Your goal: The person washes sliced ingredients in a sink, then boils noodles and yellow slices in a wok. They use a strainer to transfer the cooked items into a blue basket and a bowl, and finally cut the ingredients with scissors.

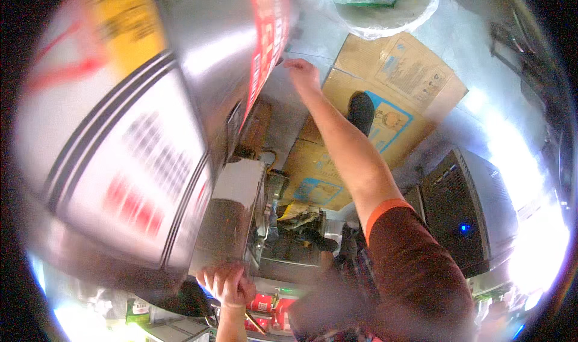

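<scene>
My right hand [303,73] is stretched away from me, fingers curled, beside the edge of a red printed strip [266,39] on a shiny metal panel. Whether it grips that edge cannot be told. My left hand [228,282], also with curled fingers, is low in the picture by the near end of a metal box-like unit [239,179]; what it touches is unclear. To the left, a large metal cabinet front bears a blurred white printed sheet [144,170] and a yellow label [128,26].
Flattened cardboard [402,71] lies on the floor under a dark shoe [361,112]. A plastic-lined bin [384,19] stands at the top. A dark vented appliance [456,215] with a blue light is at right. Red packages [264,302] are below.
</scene>
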Motion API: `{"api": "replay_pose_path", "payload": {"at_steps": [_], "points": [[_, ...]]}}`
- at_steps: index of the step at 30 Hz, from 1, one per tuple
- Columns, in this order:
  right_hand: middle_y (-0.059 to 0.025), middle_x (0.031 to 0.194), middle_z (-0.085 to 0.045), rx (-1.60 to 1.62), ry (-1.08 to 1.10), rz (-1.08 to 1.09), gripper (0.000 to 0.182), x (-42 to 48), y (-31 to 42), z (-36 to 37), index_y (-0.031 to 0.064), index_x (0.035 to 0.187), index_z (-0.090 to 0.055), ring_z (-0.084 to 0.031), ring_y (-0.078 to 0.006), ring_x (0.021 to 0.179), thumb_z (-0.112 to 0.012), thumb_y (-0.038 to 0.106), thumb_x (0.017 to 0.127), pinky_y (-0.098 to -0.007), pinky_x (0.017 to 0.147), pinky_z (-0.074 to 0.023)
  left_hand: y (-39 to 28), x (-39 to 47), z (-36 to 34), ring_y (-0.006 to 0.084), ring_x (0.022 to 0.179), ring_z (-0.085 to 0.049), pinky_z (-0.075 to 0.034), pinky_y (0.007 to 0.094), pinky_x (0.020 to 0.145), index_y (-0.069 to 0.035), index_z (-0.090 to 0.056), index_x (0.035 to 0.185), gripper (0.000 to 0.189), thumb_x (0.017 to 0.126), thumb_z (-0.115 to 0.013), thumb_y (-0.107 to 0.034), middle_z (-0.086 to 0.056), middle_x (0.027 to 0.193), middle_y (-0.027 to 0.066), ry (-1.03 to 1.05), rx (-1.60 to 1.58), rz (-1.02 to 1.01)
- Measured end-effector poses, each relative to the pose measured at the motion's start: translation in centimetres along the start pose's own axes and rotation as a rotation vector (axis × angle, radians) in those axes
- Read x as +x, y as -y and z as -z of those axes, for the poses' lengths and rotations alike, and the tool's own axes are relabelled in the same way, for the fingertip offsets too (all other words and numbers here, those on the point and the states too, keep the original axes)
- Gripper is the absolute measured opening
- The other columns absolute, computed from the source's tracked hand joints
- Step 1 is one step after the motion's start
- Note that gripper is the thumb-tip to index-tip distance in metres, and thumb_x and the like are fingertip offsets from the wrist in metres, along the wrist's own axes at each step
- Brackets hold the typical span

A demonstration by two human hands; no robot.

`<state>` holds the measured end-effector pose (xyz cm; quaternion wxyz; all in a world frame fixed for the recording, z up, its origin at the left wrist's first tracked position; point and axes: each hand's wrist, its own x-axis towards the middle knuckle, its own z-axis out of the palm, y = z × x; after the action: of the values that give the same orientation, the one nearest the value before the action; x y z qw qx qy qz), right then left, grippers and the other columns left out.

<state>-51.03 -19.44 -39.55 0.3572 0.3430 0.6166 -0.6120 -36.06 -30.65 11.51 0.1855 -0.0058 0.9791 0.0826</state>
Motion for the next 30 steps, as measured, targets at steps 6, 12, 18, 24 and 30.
{"api": "replay_pose_path", "payload": {"at_steps": [6, 12, 18, 24, 30], "points": [[-0.0048, 0.088, -0.073, -0.829, 0.069, 0.161, 0.027, -6.8, -4.3, 10.1, 0.0069, 0.102, -0.076, -0.066, -0.0171, 0.083, -0.072, 0.032, 0.092, -0.0373, 0.077, -0.0545, 0.3, -2.1, 0.2, 0.0232, 0.079, -0.063, -0.043, 0.0429, 0.083, -0.015, -0.071, 0.089, 0.023, 0.067, -0.068, -0.011, -0.069, 0.087, 0.0024, -0.150, -0.022, 0.015], [-0.0013, 0.071, -0.061, -0.319, 0.204, 0.133, 0.010, -13.8, -4.0, 26.4, 0.0057, 0.089, -0.068, -0.057, -0.0115, 0.061, -0.066, 0.013, 0.096, -0.0300, 0.046, -0.0427, 1.3, -3.7, -0.3, 0.0238, 0.089, -0.061, -0.045, 0.0425, 0.085, -0.012, -0.069, 0.088, 0.022, 0.066, -0.072, -0.015, -0.062, 0.083, 0.0025, -0.307, -0.175, -0.030], [-0.0076, 0.081, -0.066, -0.388, 0.246, 0.195, 0.012, -27.7, 5.6, 27.2, 0.0028, 0.104, -0.065, -0.061, -0.0142, 0.061, -0.062, 0.012, 0.097, -0.0259, 0.047, -0.0461, -0.7, -6.9, -5.2, 0.0338, 0.135, -0.048, -0.029, 0.0486, 0.120, -0.008, -0.072, 0.102, 0.025, 0.080, -0.066, -0.019, -0.067, 0.118, 0.0127, -0.453, 0.007, 0.271], [-0.0080, 0.093, -0.072, -0.492, 0.632, 0.409, 0.025, -57.6, 8.8, 11.3, 0.0017, 0.110, -0.068, -0.068, -0.0153, 0.078, -0.060, 0.023, 0.102, -0.0289, 0.071, -0.0566, -11.5, -21.7, -13.7, 0.0408, 0.119, -0.061, -0.052, 0.0470, 0.099, -0.005, -0.069, 0.113, 0.036, 0.092, -0.066, -0.033, -0.066, 0.122, 0.0192, -0.293, -0.814, -0.082], [-0.0202, 0.118, -0.072, -0.445, 1.130, -0.130, 0.066, -77.4, -0.7, -7.6, -0.0041, 0.123, -0.063, -0.072, -0.0302, 0.103, -0.048, 0.058, 0.105, -0.0420, 0.092, -0.0586, -6.0, -51.0, -26.2, 0.0408, 0.112, -0.066, -0.054, 0.0498, 0.094, -0.006, -0.071, 0.122, 0.040, 0.090, -0.065, -0.030, -0.071, 0.118, 0.0219, -0.240, -0.991, 0.779]]}}
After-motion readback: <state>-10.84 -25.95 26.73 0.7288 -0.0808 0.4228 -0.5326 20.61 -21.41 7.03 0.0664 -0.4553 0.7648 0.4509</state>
